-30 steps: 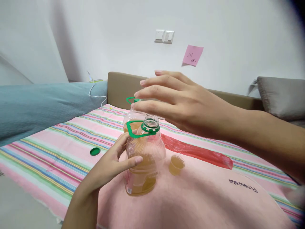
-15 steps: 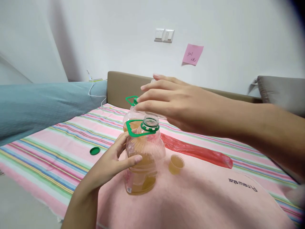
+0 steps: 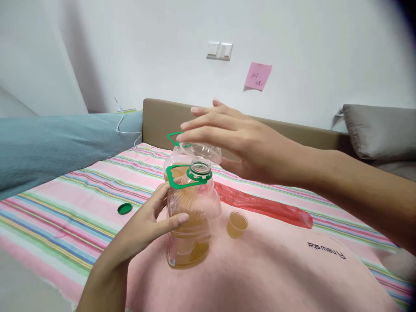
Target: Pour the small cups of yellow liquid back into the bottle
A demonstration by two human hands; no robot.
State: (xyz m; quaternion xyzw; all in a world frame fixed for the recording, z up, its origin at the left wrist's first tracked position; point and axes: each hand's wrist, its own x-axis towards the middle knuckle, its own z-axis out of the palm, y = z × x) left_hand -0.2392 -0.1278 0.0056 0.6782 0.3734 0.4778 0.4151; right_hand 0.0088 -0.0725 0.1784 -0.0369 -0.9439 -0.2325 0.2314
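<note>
The left hand hugs the open bottle, likely to steady it; the right hand grips a clear cup near its top

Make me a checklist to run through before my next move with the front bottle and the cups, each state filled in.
1. Front bottle standing upright: ok, it rests on the pink surface.
2. Left hand steadying it: ok, set against its body.
3. Bottle mouth uncovered: ok, with a green cap lying on the striped sheet.
4. Clear plastic cup in the right hand: ok.
5. That cup's opening facing up: cannot tell, the hand hides part.
6. Cup of amber liquid apart from the bottle: ok.
</note>
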